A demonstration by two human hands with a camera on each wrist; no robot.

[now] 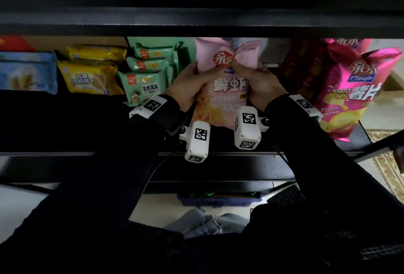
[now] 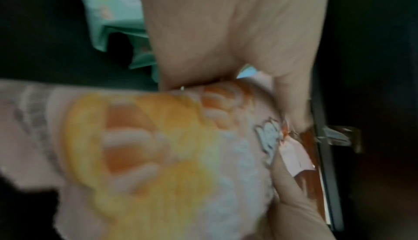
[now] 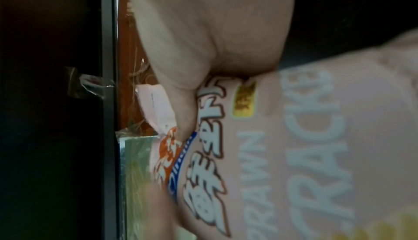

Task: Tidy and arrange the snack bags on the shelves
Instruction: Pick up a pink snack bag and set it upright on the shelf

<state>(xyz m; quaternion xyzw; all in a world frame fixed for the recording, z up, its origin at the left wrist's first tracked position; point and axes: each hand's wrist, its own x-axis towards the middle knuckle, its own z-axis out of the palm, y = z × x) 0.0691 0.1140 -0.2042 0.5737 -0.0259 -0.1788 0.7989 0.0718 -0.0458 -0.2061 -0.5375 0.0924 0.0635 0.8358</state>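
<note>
A pale pink prawn cracker bag (image 1: 227, 90) stands upright in the middle of the black shelf (image 1: 65, 120). My left hand (image 1: 190, 83) grips its left edge, thumb on the front. My right hand (image 1: 260, 81) grips its right edge the same way. In the left wrist view the palm (image 2: 226, 29) presses the blurred bag (image 2: 158, 154). In the right wrist view the thumb (image 3: 181, 100) lies over the bag's printed front (image 3: 294, 154). The bag's top is creased under the shelf above.
Green snack packs (image 1: 144, 83), yellow biscuit packs (image 1: 91, 76) and a blue pack (image 1: 26, 72) sit to the left. A magenta potato chips bag (image 1: 354, 90) and a dark red bag (image 1: 301, 72) stand to the right. A black shelf board (image 1: 196, 26) overhangs.
</note>
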